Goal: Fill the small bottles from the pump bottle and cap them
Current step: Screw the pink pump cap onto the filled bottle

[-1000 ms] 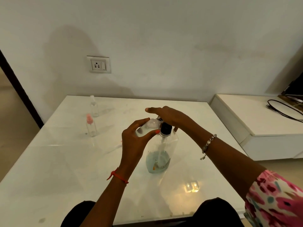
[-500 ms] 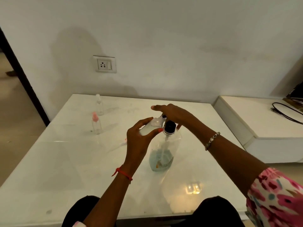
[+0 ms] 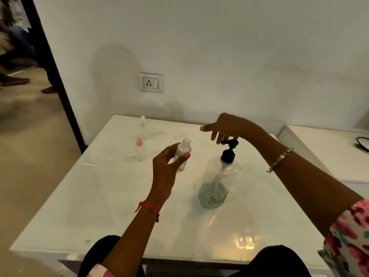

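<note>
Clear small bottle (image 3: 184, 150), uncapped, gripped by left hand (image 3: 165, 172), right hand (image 3: 227, 126) relaxed, empty, over pump bottle (image 3: 227, 156)

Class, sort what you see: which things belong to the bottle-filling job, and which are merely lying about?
Belong: pump bottle; uncapped small bottle, held by the left hand; pink-capped small bottle; clear-capped small bottle.
Lying about: wall socket; black cable on the side cabinet.
</note>
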